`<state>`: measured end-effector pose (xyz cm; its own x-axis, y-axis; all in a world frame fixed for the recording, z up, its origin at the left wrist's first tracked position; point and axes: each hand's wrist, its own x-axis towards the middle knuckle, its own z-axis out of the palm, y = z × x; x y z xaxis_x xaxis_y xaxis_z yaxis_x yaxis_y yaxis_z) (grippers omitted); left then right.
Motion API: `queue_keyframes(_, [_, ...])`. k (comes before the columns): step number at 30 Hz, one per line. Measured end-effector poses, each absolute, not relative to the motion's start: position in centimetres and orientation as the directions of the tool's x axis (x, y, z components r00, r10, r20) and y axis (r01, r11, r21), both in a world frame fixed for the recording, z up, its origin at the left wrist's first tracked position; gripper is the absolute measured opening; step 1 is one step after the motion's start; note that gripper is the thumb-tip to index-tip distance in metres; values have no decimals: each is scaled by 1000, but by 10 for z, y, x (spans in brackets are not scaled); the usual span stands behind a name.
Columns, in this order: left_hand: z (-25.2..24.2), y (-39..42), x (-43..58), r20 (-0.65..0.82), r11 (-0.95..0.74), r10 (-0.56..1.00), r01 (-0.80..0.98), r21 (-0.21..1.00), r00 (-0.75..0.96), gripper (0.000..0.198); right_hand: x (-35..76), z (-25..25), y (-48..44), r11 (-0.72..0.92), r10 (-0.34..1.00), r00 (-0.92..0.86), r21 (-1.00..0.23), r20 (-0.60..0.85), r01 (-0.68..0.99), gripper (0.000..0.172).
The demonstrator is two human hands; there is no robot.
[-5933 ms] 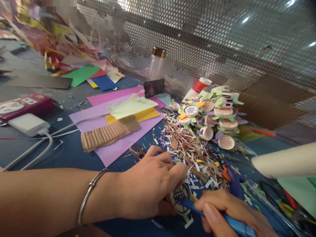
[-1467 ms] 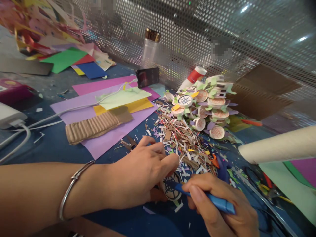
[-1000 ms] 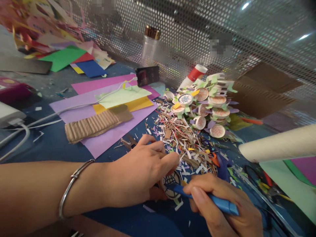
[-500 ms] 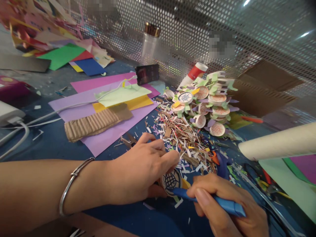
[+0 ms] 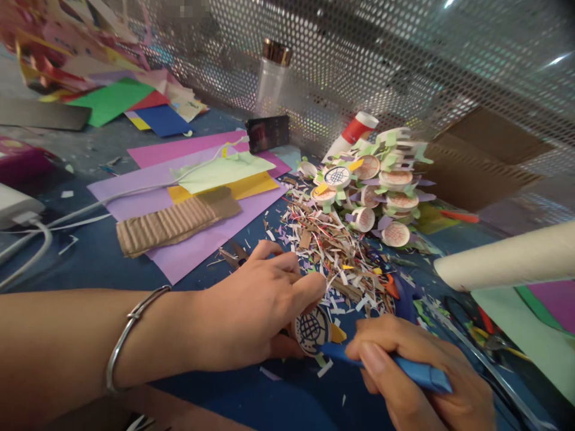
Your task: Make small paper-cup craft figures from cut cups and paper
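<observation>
Fingers of my left hand [image 5: 265,305] are closed around a small round paper turtle [image 5: 312,329] with a dark blue grid drawn on its white face. A yellow paper piece sticks out on its right side, and pale green bits show beneath it. My right hand [image 5: 417,365] grips a blue marker [image 5: 417,371], its tip at the lower right edge of the disc. Part of the disc's left side is hidden by my left fingers. Behind both hands stands a stack of similar paper turtles [image 5: 395,179], many with orange patterns and green or purple tabs.
Paper and cardboard scraps [image 5: 323,239] lie in a heap beyond my hands. Corrugated cardboard [image 5: 179,221] rests on purple paper [image 5: 121,179]. A phone [image 5: 268,134] leans near a clear bottle [image 5: 272,81]. At right are a white paper roll [image 5: 507,254] and scissors [image 5: 462,317].
My right hand and the marker have shifted slightly to the right. My left hand keeps its hold on the disc and has hardly moved.
</observation>
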<state>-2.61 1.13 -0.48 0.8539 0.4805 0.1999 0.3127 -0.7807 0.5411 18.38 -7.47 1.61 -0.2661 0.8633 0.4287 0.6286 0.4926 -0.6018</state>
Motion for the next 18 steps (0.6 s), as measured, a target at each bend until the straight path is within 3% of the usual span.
queue_keyframes(18, [-5, 10, -25, 209, -775, 492, 317, 547, 845, 39, 187, 15, -76, 401, 905, -185, -629, 382, 666, 25])
